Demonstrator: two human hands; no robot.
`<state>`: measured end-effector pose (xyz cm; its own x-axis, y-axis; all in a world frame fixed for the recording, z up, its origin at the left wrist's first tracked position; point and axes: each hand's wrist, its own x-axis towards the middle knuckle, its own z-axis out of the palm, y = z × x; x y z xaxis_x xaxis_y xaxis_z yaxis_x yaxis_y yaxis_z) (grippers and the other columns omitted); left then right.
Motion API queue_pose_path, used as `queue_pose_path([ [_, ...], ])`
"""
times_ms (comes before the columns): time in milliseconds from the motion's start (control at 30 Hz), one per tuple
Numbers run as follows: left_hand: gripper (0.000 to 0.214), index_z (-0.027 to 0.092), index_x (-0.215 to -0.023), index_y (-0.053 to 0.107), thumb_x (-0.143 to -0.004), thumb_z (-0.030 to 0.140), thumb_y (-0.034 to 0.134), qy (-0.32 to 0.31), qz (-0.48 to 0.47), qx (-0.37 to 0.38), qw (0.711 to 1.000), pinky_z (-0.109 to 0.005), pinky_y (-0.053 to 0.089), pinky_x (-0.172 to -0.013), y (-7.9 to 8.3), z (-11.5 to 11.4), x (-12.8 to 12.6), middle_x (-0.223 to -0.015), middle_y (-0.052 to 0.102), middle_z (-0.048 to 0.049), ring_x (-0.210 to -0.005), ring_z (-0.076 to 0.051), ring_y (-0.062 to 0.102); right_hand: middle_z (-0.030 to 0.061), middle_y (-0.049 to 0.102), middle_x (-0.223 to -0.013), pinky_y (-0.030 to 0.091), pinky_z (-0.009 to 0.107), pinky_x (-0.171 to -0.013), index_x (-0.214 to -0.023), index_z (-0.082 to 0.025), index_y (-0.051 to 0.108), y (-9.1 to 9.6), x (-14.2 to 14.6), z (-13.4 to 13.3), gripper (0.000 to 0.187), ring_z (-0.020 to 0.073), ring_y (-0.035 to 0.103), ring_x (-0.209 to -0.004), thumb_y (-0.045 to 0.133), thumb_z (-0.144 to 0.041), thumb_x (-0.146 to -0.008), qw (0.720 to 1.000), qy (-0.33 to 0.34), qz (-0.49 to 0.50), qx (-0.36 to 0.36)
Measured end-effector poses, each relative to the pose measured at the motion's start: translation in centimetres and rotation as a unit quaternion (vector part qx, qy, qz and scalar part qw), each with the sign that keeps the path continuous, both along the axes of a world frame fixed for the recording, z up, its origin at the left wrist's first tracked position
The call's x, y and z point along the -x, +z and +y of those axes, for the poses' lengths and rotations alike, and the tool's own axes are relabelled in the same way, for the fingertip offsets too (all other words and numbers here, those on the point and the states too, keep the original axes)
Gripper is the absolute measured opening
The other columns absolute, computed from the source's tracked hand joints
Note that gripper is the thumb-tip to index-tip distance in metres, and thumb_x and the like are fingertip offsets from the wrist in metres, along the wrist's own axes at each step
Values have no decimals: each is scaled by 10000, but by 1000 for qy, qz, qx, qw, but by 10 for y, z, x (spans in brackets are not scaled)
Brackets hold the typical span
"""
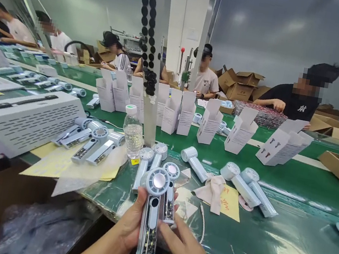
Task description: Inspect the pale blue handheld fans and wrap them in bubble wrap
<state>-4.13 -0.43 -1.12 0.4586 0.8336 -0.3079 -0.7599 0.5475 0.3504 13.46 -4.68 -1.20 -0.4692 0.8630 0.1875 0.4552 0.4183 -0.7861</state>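
Note:
My left hand [130, 221] is closed around a pale blue handheld fan [151, 222], round head up, with a clear handle front showing circuit parts. A second handheld fan [169, 201] sits just behind it on the right; fingertips show at its far edge, so the same hand seems to grip both. My right hand [183, 250] is beside the handle's lower end, fingers stretched out and apart. Its index fingertip is at the handle's side; whether it touches, I cannot tell. More fans [143, 166] lie on the green bench just beyond.
A water bottle [133, 133] stands beside a metal post [150, 115]. White cartons [211, 123] line the conveyor [294, 179]. A cloth [213, 191], a white cable [202, 222] and fans [241, 185] lie to the right. Left is a vented white case [26, 119]. Co-workers sit opposite.

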Motion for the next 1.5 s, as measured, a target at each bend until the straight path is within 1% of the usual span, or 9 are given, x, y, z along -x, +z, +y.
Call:
queue_pose_path([
  [100,681,161,-1035,752,-505,581,824,66,45,-24,997,-267,542,-874,8,-4,13,-1096,699,-91,-894,-181,683,18,658,-646,511,358,-546,-1320,-236,544,4,-15,25,455,237,620,-535,433,-341,-891,992,-86,-27,86],
  [167,726,160,-1019,758,-460,619,820,95,83,-38,991,-267,547,-856,13,-7,14,-1110,693,-110,-882,-186,680,32,576,-598,415,366,-530,-1094,-190,623,-3,-31,52,357,265,568,-563,439,-395,-867,954,-287,-90,-11],
  [267,806,163,-1028,758,-416,687,793,105,131,-62,984,-268,552,-799,16,-12,10,-1094,695,-119,-843,-192,671,103,551,-688,383,399,-588,-737,-194,551,-16,-55,86,190,295,536,-675,418,-315,-798,929,-355,-89,-63],
  [633,680,130,-700,675,-565,796,646,-32,87,-264,960,-245,486,-778,19,-26,-25,-862,654,-94,-827,-182,607,73,545,-1151,448,498,-928,-830,-242,663,56,-44,52,125,291,517,-1120,636,-344,-897,930,-247,256,-98],
  [733,678,125,-709,616,-616,797,606,-98,36,-220,970,-261,499,-723,19,-30,-37,-865,652,-107,-739,-174,611,68,538,-1215,540,399,-775,-878,-269,685,59,-34,46,83,281,531,-1120,639,-324,-920,934,-102,342,15],
  [867,681,128,-764,594,-722,802,509,-113,-61,-167,978,-296,511,-787,10,-30,-41,-1022,670,-167,-874,-221,661,67,488,-1285,507,256,-463,-853,-260,698,47,-35,42,88,206,603,-838,668,-321,-908,856,5,482,185],
  [1067,721,98,-717,583,-719,815,510,-133,-27,-168,976,-268,530,-757,6,-34,-33,-1017,680,-207,-862,-216,678,61,411,-1442,550,245,-648,-1264,-360,574,36,-40,40,516,239,578,-1054,800,-381,-800,850,7,451,272],
  [1200,729,83,-677,606,-627,811,603,-142,99,-160,972,-244,525,-752,21,-38,-30,-892,688,-172,-764,-178,659,64,585,-1109,499,188,-490,-1337,-287,470,34,-33,34,690,148,594,-722,830,-401,-760,809,90,449,368],
  [1500,752,95,-621,544,-591,845,592,-109,128,-109,980,-240,509,-701,23,-44,-39,-848,672,-164,-743,-184,650,-35,544,-541,321,186,-290,-1140,-195,470,20,-10,26,480,117,416,-320,545,-612,-914,854,-67,422,296],
])
